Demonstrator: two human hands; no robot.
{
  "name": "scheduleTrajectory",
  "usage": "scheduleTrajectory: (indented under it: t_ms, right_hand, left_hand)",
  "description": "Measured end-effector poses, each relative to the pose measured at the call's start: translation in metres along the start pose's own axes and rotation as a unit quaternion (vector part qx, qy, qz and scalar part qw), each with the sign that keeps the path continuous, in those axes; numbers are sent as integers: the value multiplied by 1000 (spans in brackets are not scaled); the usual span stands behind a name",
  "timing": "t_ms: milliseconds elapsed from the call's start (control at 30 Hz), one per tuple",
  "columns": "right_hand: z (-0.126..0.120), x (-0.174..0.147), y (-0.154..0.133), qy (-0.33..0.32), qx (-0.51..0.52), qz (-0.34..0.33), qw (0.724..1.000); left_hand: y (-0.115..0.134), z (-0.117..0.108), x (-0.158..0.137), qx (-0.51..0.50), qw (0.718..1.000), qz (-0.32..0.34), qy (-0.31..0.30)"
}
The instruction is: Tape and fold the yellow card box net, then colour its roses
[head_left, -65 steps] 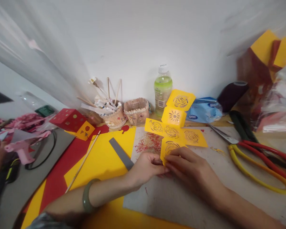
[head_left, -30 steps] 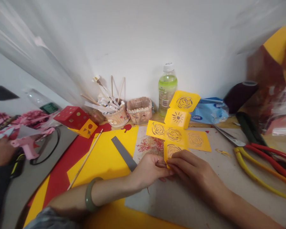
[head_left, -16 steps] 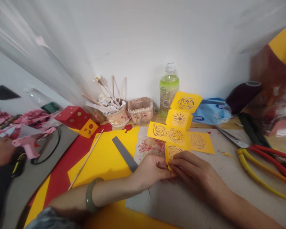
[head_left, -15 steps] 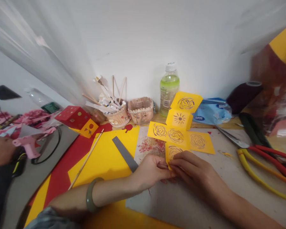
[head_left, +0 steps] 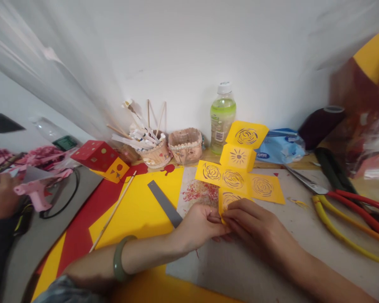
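A yellow paper box cutout (head_left: 233,179), shaped like an unfolded cube with swirl patterns and a sun shape cut through its panels, tilts up from the table. Its near edge is pinched by both hands. My left hand (head_left: 198,229) has thumb and fingers closed at the lower left corner of the nearest panel. Close beside it, my right hand (head_left: 255,225) has its fingertips pressed on the same panel's near edge. The fingers partly hide that panel. A grey ruler (head_left: 164,204) lies left of the cutout, its near end hidden by my left wrist.
Scissors with red handles (head_left: 341,198) and a yellow-handled tool (head_left: 325,223) lie right. Behind stand a green-liquid bottle (head_left: 222,118), a stick-filled pot (head_left: 156,153) and a blue packet (head_left: 281,145). Left are a red-and-yellow box (head_left: 96,155), a pink glue gun (head_left: 36,195) and another person's hand (head_left: 1,195).
The view has shifted very slightly. Both my hands keep their pinch on the cutout, which has hardly moved. The other person's hand at the left has changed its pose.
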State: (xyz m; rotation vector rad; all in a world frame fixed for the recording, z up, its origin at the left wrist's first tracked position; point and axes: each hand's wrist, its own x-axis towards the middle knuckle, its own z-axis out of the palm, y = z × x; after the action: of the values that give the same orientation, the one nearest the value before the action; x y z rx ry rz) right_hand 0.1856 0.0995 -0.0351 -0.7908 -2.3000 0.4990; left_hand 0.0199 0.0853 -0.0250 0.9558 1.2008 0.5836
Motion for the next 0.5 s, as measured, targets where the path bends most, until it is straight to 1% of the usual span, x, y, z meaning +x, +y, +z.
scheduleTrajectory:
  t_ms: [200, 333, 500]
  right_hand:
    - [3, -1, 4, -10, -4, 6, 1000]
    - [3, 0, 5, -9, 6, 0, 1000]
    - [2, 0, 5, -15, 15, 12, 1000]
  left_hand:
    - [0, 0, 0, -15, 999, 20, -29]
    - [3, 0, -1, -12, 1000, 10, -17]
    - [4, 1, -1, -10, 1000, -3, -15]
